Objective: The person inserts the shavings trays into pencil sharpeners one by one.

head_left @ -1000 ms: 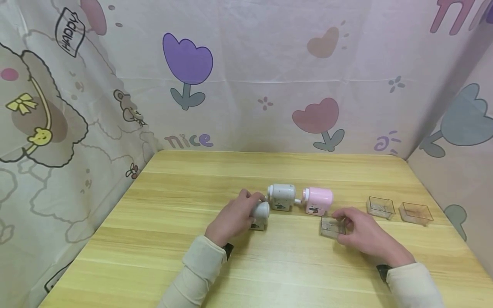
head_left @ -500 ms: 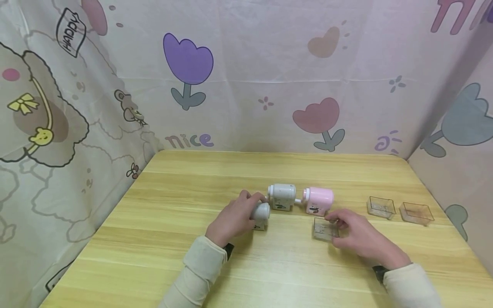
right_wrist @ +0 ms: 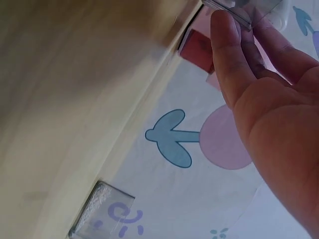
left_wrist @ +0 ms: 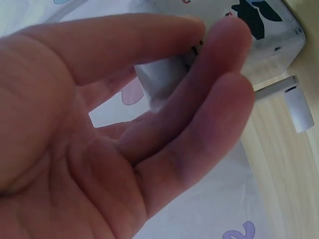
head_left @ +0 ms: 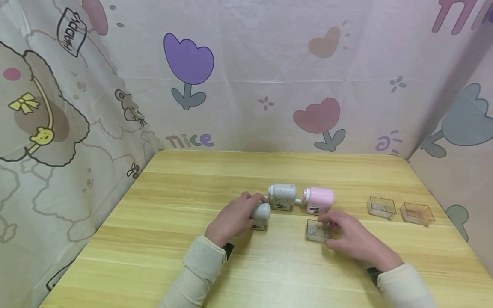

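Observation:
In the head view my left hand (head_left: 233, 218) grips a pale grey crank pencil sharpener (head_left: 262, 211) from its left side, fingers over the top. The left wrist view shows the speckled body with dark printed leaves, and a white crank handle (left_wrist: 297, 109) beyond the fingers. Thumb and fingers of my right hand (head_left: 352, 239) pinch a clear shavings drawer (head_left: 316, 233) by its right end, low over the table. Just behind that drawer stands a pink crank sharpener (head_left: 320, 198). A second grey sharpener (head_left: 284, 192) stands left of the pink one, behind the gripped one.
Two more clear drawers, one greyish (head_left: 381, 207) and one brownish (head_left: 417, 212), lie at the right of the wooden table (head_left: 185, 201). Printed cloth (head_left: 246, 51) hangs along the table's back and sides.
My right hand has moved left with the clear drawer, from right of the pink sharpener to in front of it. The left hand and its sharpener have stayed put.

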Demonstrator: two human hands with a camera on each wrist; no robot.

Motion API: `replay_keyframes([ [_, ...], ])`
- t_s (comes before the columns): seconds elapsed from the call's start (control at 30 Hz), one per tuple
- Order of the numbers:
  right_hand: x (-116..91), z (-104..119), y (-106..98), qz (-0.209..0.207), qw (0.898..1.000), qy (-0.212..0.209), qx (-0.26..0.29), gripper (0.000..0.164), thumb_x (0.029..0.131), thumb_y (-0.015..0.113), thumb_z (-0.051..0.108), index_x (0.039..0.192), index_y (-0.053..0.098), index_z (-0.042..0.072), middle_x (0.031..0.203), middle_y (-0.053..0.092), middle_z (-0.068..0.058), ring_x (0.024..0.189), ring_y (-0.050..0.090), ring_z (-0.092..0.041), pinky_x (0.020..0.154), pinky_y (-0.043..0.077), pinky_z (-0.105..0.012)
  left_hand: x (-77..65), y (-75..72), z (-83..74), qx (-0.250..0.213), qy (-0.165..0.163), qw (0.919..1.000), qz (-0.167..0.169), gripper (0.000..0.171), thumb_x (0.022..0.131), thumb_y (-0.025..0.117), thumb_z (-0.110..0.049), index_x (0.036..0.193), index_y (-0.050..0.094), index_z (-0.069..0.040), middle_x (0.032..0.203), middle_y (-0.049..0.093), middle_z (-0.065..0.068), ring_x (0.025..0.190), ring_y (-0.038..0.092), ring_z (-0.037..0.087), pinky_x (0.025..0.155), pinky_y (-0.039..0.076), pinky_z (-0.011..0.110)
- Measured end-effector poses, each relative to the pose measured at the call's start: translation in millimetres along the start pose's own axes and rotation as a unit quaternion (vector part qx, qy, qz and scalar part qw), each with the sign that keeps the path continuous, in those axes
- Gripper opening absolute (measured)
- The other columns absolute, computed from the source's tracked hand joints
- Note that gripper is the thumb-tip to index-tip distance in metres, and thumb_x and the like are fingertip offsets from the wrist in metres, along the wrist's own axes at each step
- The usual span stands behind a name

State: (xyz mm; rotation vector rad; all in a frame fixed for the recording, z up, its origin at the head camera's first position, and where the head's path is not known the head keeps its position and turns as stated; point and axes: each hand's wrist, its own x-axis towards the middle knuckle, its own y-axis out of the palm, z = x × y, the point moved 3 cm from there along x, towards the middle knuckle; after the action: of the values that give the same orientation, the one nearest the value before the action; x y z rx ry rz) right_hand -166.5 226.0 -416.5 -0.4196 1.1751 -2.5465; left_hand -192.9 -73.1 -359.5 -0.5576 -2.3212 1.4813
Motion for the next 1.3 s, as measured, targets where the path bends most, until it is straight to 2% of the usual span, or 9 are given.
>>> replay_keyframes([
  [0.33,5,8,7,-0.008,0.999,-0.038,-0.005,0.051,0.071,0.077,0.017,0.118,0.060,0.007,0.108,0.060,-0.001,0.094,0.057,-0.016,0.083,0.051,-0.036,0.6,-0.2,-0.2,0.006,0.002,1.0000,-0.004,0.056,0.077,0.073,0.000,0.126,0.055,-0.022,0.105,0.056,0.007,0.089,0.058,0.022,0.076,0.051,0.037],
  [0.6,11,16,14,0.006,0.999,-0.043,0.002,0.051,0.071,0.077,0.018,0.118,0.060,0.006,0.108,0.059,-0.001,0.095,0.055,-0.017,0.084,0.050,-0.036,0.2,2.2,0.2,-0.001,0.007,0.9999,-0.010,0.056,0.077,0.072,0.001,0.125,0.056,-0.021,0.105,0.056,0.008,0.090,0.058,0.023,0.078,0.051,0.039],
  [0.9,21,27,21,0.014,0.998,-0.055,-0.016,0.054,0.072,0.075,0.018,0.121,0.058,0.005,0.113,0.060,-0.003,0.099,0.056,-0.019,0.086,0.049,-0.035,0.8,0.7,0.4,0.004,0.003,1.0000,-0.004,0.056,0.077,0.073,-0.001,0.126,0.055,-0.022,0.105,0.056,0.009,0.088,0.059,0.022,0.074,0.051,0.035],
  [1.03,26,29,23,0.006,0.998,-0.056,-0.027,0.054,0.072,0.076,0.019,0.121,0.058,0.006,0.114,0.060,-0.002,0.102,0.056,-0.018,0.088,0.049,-0.036,0.8,0.7,1.3,0.000,-0.001,1.0000,0.002,0.054,0.078,0.072,-0.001,0.124,0.056,-0.022,0.104,0.055,0.008,0.087,0.058,0.021,0.072,0.051,0.033],
  [1.3,37,36,22,-0.010,0.995,-0.089,-0.052,0.055,0.071,0.076,0.019,0.120,0.059,0.004,0.113,0.060,-0.002,0.100,0.056,-0.019,0.088,0.049,-0.037,1.6,0.8,1.7,-0.004,-0.003,1.0000,0.005,0.050,0.078,0.072,-0.001,0.122,0.057,-0.019,0.104,0.055,0.009,0.087,0.058,0.022,0.072,0.051,0.034],
])
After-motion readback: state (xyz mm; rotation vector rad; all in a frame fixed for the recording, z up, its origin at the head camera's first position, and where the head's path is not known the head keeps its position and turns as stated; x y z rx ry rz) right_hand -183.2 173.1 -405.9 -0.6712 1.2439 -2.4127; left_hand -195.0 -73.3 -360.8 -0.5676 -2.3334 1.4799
